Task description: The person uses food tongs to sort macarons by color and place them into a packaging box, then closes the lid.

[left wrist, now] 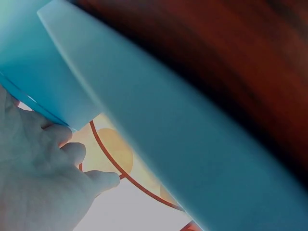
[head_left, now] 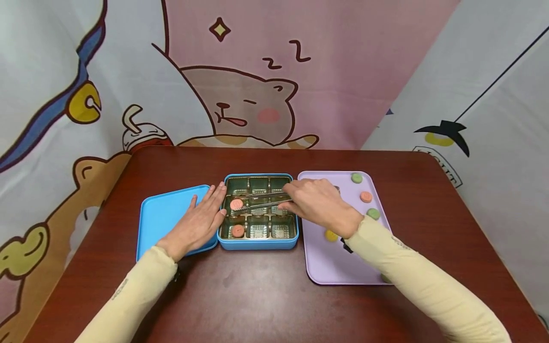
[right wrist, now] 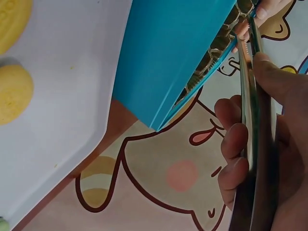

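Observation:
My right hand grips metal tongs, which reach leftward over a blue box with a gold divided insert. The tips of the tongs lie on either side of a round pink cookie at the middle-left compartment. Another pink cookie sits in the front-left compartment. Against the box's left rim rests my left hand, its fingers straight. In the right wrist view, thumb and curled fingers wrap the tongs. The left wrist view shows part of the left hand beside blue plastic.
A blue lid lies left of the box, partly under the left forearm. To the right, a purple tray carries green, pink and yellow cookies; the right arm covers part of it. A printed curtain hangs behind the table.

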{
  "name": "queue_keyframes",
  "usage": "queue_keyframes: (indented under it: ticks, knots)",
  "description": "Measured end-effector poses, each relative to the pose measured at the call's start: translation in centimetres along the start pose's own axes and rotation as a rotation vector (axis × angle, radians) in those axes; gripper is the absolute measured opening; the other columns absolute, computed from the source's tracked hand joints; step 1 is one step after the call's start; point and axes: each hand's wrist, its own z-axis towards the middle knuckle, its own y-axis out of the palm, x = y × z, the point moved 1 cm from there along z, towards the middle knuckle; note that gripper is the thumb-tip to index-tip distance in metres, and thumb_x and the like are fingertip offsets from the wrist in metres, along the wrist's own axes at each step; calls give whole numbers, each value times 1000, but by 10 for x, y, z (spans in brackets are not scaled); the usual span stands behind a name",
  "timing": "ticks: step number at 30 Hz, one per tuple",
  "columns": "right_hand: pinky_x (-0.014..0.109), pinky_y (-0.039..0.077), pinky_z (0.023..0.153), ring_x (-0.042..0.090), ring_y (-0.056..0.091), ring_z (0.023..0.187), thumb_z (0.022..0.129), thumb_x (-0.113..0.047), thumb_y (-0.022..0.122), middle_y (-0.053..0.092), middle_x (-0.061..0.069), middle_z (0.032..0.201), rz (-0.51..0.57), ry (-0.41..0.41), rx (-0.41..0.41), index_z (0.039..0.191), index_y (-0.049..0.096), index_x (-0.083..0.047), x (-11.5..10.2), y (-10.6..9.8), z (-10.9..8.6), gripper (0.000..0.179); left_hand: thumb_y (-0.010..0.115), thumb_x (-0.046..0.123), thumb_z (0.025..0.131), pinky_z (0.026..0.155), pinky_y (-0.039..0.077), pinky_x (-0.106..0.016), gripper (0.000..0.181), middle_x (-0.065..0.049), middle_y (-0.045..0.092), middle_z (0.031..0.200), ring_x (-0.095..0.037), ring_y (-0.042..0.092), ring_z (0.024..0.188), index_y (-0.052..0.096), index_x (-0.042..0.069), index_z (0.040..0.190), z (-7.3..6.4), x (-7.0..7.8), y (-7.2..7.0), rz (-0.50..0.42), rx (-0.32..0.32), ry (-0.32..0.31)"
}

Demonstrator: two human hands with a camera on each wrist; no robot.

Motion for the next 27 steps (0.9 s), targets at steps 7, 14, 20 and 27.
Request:
queue_keyframes:
  ticks: [7,14,20,27]
  knots:
    - [41,47,43,19,60,58,95,-46,75,57,-6,69,-9,1,-18,78,60,-16,-3,1,4,38,28,38,114,121,9,-67,63,-7,6,174,-32,9,159,11,7,167,0,0,0,4,11,5]
    - [38,46,41,17,59,55,93,-45,77,55,-6,67,-27,-6,-19,77,62,-16,-3,-3,7,37,31,36,114,122,8,-67,63,-6,6,174,-33,9,159,11,7,167,1,1,1,0,13,4]
    - [36,44,41,17,58,56,93,-48,76,55,-6,68,-28,13,-29,78,62,-16,-1,-6,4,38,31,36,114,122,7,-66,64,-6,5,174,-32,7,159,10,8,167,1,1,2,6,-4,-3]
    - [38,47,45,15,61,61,93,-47,76,62,-5,74,14,59,11,94,71,-13,6,-16,-15,34,32,37,114,121,7,-68,65,-7,5,174,-32,7,159,10,8,167,1,1,1,0,-5,-16]
